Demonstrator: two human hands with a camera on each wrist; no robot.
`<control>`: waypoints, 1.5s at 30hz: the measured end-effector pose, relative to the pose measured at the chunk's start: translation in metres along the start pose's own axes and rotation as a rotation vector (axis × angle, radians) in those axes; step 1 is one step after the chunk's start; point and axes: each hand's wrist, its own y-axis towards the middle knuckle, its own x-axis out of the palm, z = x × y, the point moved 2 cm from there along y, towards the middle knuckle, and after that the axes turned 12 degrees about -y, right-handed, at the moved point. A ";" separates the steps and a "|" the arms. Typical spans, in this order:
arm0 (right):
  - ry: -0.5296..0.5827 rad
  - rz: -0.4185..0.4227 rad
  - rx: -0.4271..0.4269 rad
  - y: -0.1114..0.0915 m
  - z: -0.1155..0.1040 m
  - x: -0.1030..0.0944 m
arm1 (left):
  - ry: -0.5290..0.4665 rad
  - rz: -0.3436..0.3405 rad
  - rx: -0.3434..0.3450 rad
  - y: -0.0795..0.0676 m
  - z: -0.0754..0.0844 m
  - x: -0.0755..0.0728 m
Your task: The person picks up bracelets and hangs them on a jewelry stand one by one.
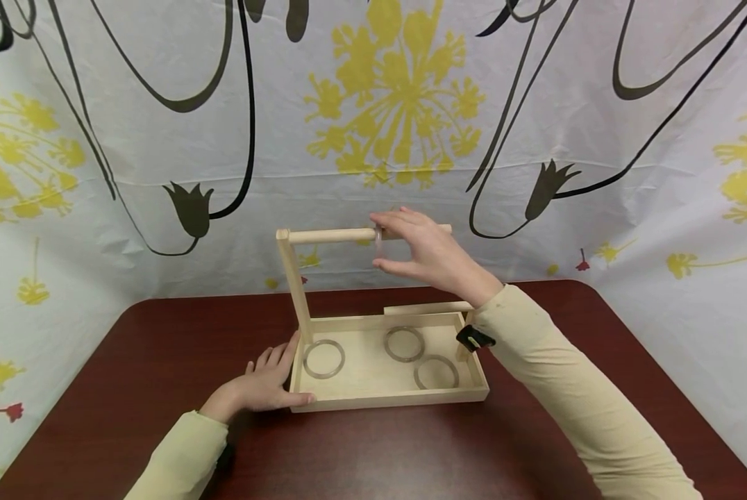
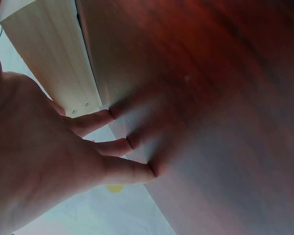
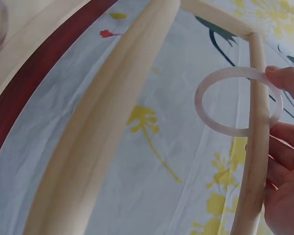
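My right hand (image 1: 432, 251) pinches a pale translucent ring (image 3: 225, 73) between thumb and fingers. This ring encircles the upper wooden dowel (image 1: 330, 236), which juts sideways from a tall post on a shallow wooden tray (image 1: 386, 401). Three similar rings lie flat inside: one ring (image 1: 307, 361) at the left, another ring (image 1: 405, 360) near the middle back, a third ring (image 1: 455, 378) toward the right. My left hand (image 1: 261, 382) rests against the tray's left end, thumb at its front corner. In the left wrist view, extended fingers (image 2: 132, 169) touch the tabletop.
A shorter dowel (image 1: 423, 308) on a low post crosses the tray's back right, beneath my right forearm. The dark red table (image 1: 373, 458) has rounded back corners. A flower-printed white cloth (image 1: 273, 146) hangs behind and along both sides.
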 end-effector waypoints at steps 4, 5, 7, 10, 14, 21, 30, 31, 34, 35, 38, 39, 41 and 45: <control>0.044 0.003 -0.006 0.007 -0.005 0.004 | -0.004 -0.004 -0.006 0.000 -0.001 0.000; 0.056 0.000 -0.004 0.009 -0.007 0.004 | -0.004 -0.004 -0.008 0.000 -0.001 0.000; 0.075 -0.010 0.006 0.011 -0.010 0.006 | -0.006 -0.003 -0.009 0.000 -0.002 0.000; 0.089 -0.024 0.020 0.015 -0.013 0.008 | -0.004 -0.001 -0.009 0.001 -0.003 0.001; 0.091 -0.036 0.030 0.019 -0.018 0.009 | -0.007 0.000 -0.007 0.001 -0.003 0.001; 0.096 -0.039 0.028 0.026 -0.026 0.012 | -0.009 0.005 -0.008 -0.001 -0.003 0.000; 0.130 -0.058 0.024 0.037 -0.035 0.022 | -0.013 -0.011 -0.020 0.000 -0.003 0.000; 0.131 -0.058 0.023 0.038 -0.036 0.023 | -0.012 -0.014 -0.021 0.000 -0.003 0.000; 0.133 -0.058 0.017 0.040 -0.038 0.025 | -0.013 -0.020 -0.023 0.001 -0.004 0.001; 0.133 -0.058 0.015 0.041 -0.039 0.026 | -0.014 -0.020 -0.023 0.001 -0.004 0.001; 0.126 -0.057 0.012 0.043 -0.042 0.028 | -0.016 -0.018 -0.020 0.001 -0.003 0.001; 0.124 -0.056 0.011 0.044 -0.042 0.028 | -0.015 -0.016 -0.018 0.001 -0.003 0.001; 0.120 -0.057 0.009 0.046 -0.044 0.029 | -0.013 -0.014 -0.017 0.001 -0.003 0.001; 0.107 -0.058 0.002 0.049 -0.047 0.030 | -0.012 -0.012 -0.020 0.001 -0.003 0.001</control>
